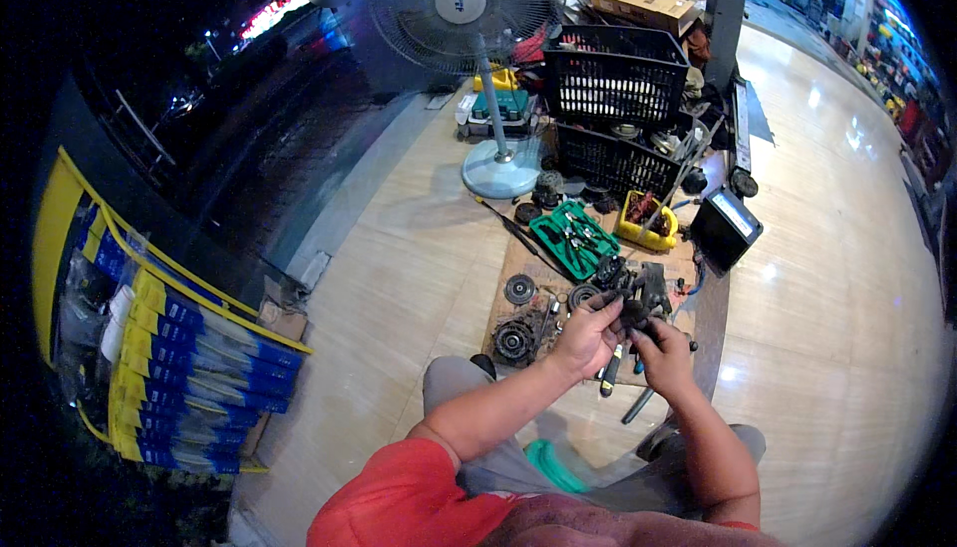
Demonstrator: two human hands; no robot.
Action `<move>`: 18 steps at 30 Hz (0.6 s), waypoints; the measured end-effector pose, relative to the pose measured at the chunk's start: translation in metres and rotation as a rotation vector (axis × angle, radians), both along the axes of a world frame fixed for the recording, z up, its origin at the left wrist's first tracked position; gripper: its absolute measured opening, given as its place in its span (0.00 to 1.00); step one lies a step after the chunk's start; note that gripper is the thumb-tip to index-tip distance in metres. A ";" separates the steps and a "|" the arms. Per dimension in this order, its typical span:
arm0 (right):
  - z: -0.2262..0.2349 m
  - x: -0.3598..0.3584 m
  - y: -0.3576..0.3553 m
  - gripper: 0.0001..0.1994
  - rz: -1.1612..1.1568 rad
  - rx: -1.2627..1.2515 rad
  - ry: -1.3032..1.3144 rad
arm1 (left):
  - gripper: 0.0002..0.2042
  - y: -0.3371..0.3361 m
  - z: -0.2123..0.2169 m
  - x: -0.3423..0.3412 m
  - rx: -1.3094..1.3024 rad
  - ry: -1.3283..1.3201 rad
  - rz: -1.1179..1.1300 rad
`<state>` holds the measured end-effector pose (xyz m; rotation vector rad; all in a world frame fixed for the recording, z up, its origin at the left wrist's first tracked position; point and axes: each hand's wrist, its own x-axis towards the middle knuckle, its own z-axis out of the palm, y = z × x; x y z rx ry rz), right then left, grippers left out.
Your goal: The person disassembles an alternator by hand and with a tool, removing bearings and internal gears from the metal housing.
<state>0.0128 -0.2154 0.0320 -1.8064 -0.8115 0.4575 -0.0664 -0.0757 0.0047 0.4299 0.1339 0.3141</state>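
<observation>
Between my hands is a small, dark, greasy mechanical part [632, 315]; its exact kind cannot be made out. My left hand [588, 338] pinches it from the left with thumb and fingers. From the other side my right hand [664, 358] grips it, its fingers curled in. Below them lies a black-and-yellow handled tool [610, 376]. A toothed round dark part [515, 342] and a smaller ring-shaped part [519, 289] rest to the left on a cardboard sheet [531, 270]. More dark machine parts [653, 288] sit just beyond my hands.
Past the cardboard lies an open green tool case [546, 231], beside a yellow basket [653, 240] of reddish-brown pieces. A black box [728, 231] stands to the right. Farther back are black crates [618, 89] and a standing fan [501, 173]. A yellow-framed rack [189, 298] is at left.
</observation>
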 end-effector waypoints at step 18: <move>-0.005 0.013 0.020 0.06 0.429 -0.138 0.077 | 0.08 0.035 0.004 -0.040 -0.078 0.109 -0.045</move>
